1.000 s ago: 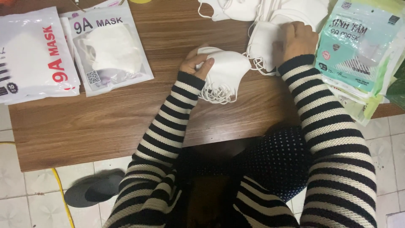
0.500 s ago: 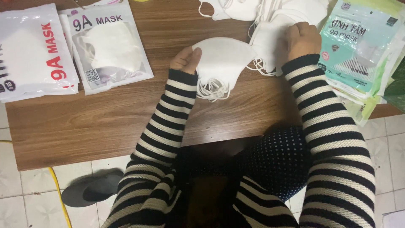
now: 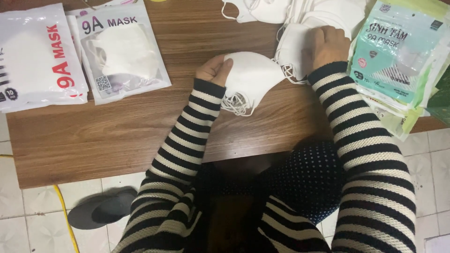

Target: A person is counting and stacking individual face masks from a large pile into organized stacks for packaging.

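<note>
Left hand (image 3: 213, 70) gripping stack of white masks (image 3: 251, 77) w/ thumb + fingers closed on its edge, just above wooden table (image 3: 117, 136). Right hand (image 3: 328, 44) pressing flat, fingers curled, on loose mask pile (image 3: 323, 14) further back. Green packs (image 3: 398, 61) lying right of it, white packs (image 3: 79, 51) sitting far left.

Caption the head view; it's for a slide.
Left hand holds a white mask stack over the wooden table; right hand rests on loose masks.

My left hand (image 3: 213, 70) grips soft, matt white cloth masks (image 3: 251, 77); the table (image 3: 117, 126) is smooth grained wood, the mask packets (image 3: 122, 51) glossy plastic.
</note>
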